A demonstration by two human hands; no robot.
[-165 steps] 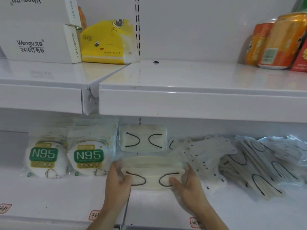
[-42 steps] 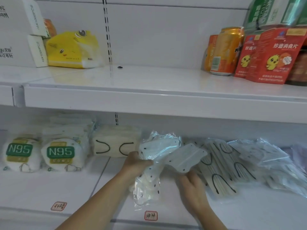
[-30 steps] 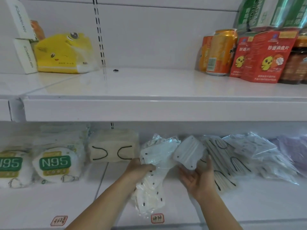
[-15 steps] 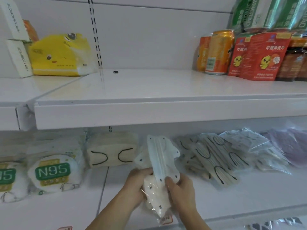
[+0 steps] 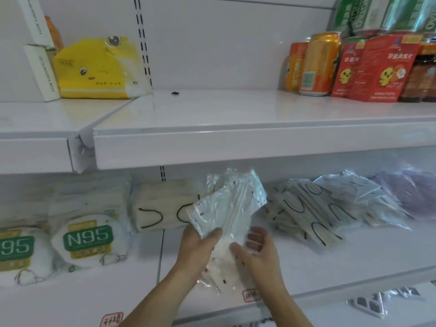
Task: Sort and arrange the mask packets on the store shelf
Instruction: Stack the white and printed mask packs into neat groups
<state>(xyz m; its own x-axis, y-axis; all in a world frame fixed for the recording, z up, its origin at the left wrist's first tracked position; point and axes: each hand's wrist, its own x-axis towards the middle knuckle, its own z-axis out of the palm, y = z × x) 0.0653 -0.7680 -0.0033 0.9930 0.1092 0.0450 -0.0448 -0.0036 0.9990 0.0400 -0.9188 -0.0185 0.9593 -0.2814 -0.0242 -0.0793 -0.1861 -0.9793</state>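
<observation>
Holding a bundle of white mask packets above the lower shelf.

The left hand grips the clear-wrapped bundle from its left edge, thumb curled over the front; the right hand cups its lower right with loosely bent fingers. Left of the hands stand beige packets and N95 packs; right of them lies a striped pile.

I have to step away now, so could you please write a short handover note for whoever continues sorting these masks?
Left hand grips a bunch of white mask packets, raised in front of the lower shelf. Right hand is open against the bunch's lower part.
Done: N95 packs and the beige stack stand in a row at the left.
Left: place the held bunch, then tidy the loose pile at the right.
</observation>
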